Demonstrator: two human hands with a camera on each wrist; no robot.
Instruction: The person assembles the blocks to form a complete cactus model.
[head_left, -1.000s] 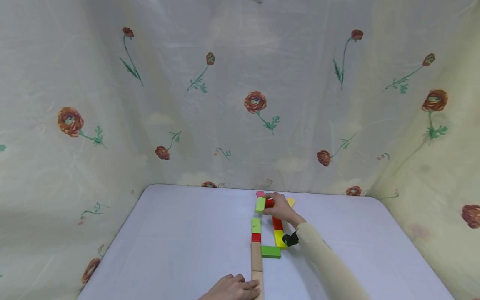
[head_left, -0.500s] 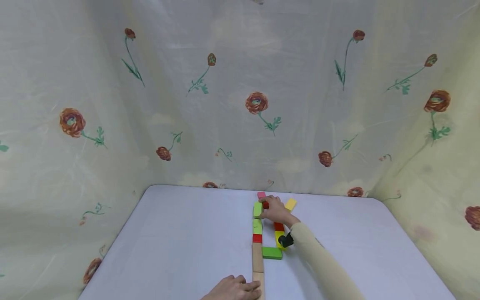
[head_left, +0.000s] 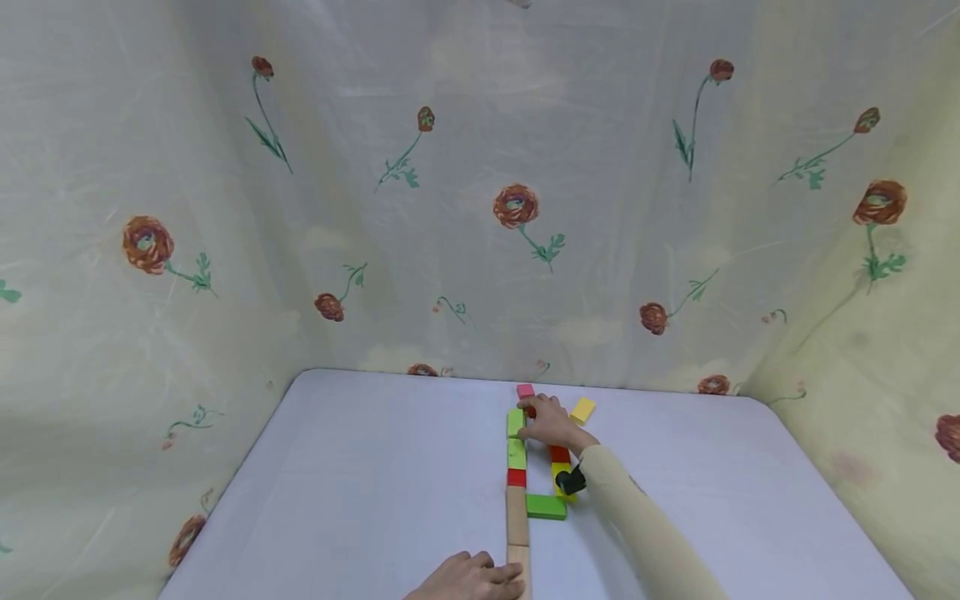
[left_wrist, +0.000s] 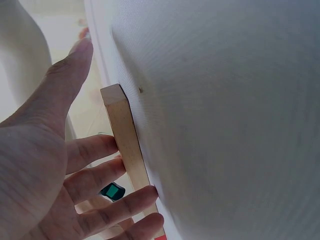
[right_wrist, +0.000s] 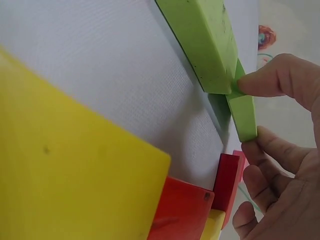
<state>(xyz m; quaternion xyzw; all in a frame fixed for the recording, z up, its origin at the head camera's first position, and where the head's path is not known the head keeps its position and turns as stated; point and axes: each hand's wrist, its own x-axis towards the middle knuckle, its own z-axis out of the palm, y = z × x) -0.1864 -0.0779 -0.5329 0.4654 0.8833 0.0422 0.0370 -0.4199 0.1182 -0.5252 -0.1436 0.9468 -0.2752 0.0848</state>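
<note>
My right hand (head_left: 553,422) pinches a light green block (right_wrist: 244,117) between thumb and fingertips, at the far end of a straight row. That block lies in line with another light green block (right_wrist: 200,40); in the right wrist view it looks slightly skewed against it. Nearer to me the row continues with a red block (head_left: 517,477) and two plain wooden blocks (head_left: 517,517). My left hand (head_left: 467,577) rests its fingertips on the nearest wooden block (left_wrist: 125,132), with the fingers extended and the thumb spread away.
A green block (head_left: 546,507) lies crosswise, right of the row. Beyond it are a yellow block (right_wrist: 80,165), an orange-red block (right_wrist: 180,210) and a pale yellow block (head_left: 582,410). A dark red block (right_wrist: 227,182) and a pink block (head_left: 525,390) lie behind my right hand.
My right hand has brought the light green block down and toward me, from above the table to the row's far end. The left hand has stayed on the wooden block.
</note>
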